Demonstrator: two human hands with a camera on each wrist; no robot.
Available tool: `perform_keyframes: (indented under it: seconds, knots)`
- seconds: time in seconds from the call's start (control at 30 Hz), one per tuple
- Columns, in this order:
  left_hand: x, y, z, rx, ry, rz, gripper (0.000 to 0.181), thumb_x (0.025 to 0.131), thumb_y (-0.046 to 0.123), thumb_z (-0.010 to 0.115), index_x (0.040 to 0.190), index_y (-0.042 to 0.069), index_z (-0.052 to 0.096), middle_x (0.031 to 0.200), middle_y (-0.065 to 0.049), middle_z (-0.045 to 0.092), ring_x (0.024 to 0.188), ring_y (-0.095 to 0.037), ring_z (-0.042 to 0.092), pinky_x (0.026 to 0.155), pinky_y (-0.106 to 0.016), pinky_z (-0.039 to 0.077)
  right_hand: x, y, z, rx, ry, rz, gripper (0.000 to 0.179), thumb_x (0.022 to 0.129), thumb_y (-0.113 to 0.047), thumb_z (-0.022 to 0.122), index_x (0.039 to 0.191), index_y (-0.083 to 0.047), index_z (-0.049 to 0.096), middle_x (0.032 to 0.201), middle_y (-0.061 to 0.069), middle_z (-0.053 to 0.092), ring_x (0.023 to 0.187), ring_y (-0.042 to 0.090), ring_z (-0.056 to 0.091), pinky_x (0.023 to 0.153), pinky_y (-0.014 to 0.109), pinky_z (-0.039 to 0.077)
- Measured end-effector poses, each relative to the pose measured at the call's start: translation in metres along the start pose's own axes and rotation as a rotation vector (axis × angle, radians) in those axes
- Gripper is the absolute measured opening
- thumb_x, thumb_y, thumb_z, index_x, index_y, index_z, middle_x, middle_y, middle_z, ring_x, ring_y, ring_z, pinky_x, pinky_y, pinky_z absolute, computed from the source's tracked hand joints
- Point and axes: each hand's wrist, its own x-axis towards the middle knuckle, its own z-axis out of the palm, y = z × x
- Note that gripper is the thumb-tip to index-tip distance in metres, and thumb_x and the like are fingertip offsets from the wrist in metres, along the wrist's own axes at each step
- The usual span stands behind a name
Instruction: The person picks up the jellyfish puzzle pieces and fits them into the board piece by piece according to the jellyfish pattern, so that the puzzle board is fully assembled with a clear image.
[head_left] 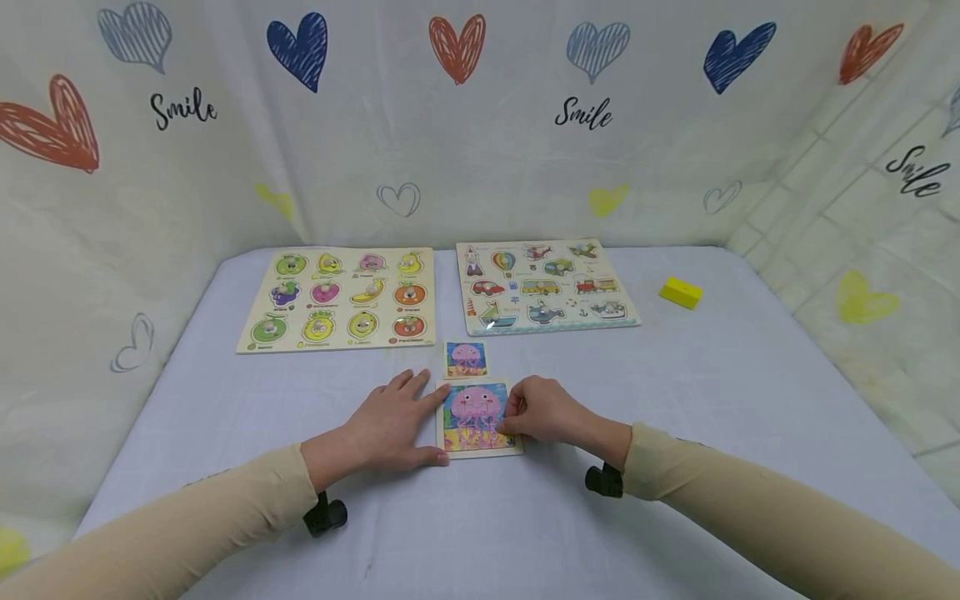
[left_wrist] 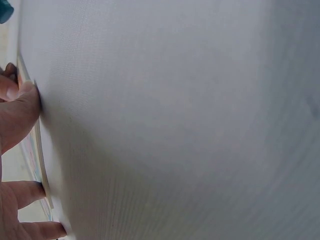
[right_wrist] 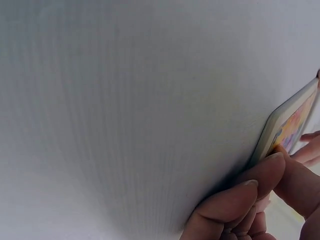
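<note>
In the head view, a square wooden jellyfish puzzle (head_left: 474, 408) with a pale frame lies flat on the table. Against its left side rests my left hand (head_left: 393, 423), fingers spread, thumb at the lower left corner and index finger near the upper left one. My right hand (head_left: 546, 410) has curled fingers and pinches at the puzzle's right edge, thumb over the picture; the right wrist view shows that thumb (right_wrist: 297, 182) beside the puzzle's corner. Whether a single piece sits between those fingertips is hidden. A smaller jellyfish picture card (head_left: 466, 360) lies just beyond the puzzle.
At the back left lies a fruit peg board (head_left: 337, 340), and right of it a vehicle peg board (head_left: 517, 320). A yellow block (head_left: 681, 292) stands toward the back right. White cloth covers the table (head_left: 750, 400); a printed curtain (head_left: 495, 150) hangs behind.
</note>
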Motion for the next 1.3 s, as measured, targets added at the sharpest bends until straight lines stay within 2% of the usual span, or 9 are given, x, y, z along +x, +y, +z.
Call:
perform_keyframes:
  seconds: [0.37,0.67,1.03,1.3]
  knots:
    - [-0.0001,0.004,-0.0042,0.005,-0.012,-0.001,0.092,0.084,0.061,0.075,0.157,0.016,0.042,0.163,-0.021,0.035,0.15,-0.046,0.032,0.114,-0.063,0.039,0.0052,0.0012,-0.0061,0.012,-0.042,0.055,0.027,0.09,-0.025,0.08,0.072,-0.01,0.066,0.064,0.001,0.061,0.06,0.012,0.055,0.054,0.022,0.04]
    - [0.0013,0.0046,-0.0045,0.006,-0.016,-0.005,0.093,0.083,0.061,0.076,0.157,0.016,0.042,0.163,-0.021,0.035,0.15,-0.046,0.032,0.114,-0.063,0.04,0.0064,0.0004,-0.0068,-0.014,-0.034,0.07,0.029,0.09,-0.028,0.08,0.072,-0.009,0.066,0.06,0.002,0.06,0.057,0.013,0.055,0.051,0.021,0.038]
    - [0.0,0.0025,-0.0093,-0.086,-0.03,-0.01,0.09,0.083,0.057,0.078,0.155,0.014,0.045,0.162,-0.023,0.036,0.15,-0.048,0.032,0.115,-0.065,0.037,0.0089,-0.0007,-0.0065,-0.014,-0.049,0.075,0.029,0.09,-0.027,0.08,0.072,-0.009,0.066,0.059,0.001,0.06,0.056,0.012,0.053,0.052,0.021,0.038]
    - [-0.0014,0.0032,-0.0096,-0.102,-0.019,-0.01,0.09,0.083,0.055,0.079,0.154,0.012,0.046,0.161,-0.023,0.038,0.149,-0.049,0.034,0.115,-0.065,0.037,0.007,0.0009,-0.0054,0.015,-0.054,0.072,0.03,0.091,-0.027,0.079,0.072,-0.009,0.065,0.058,0.001,0.06,0.054,0.011,0.054,0.051,0.021,0.037]
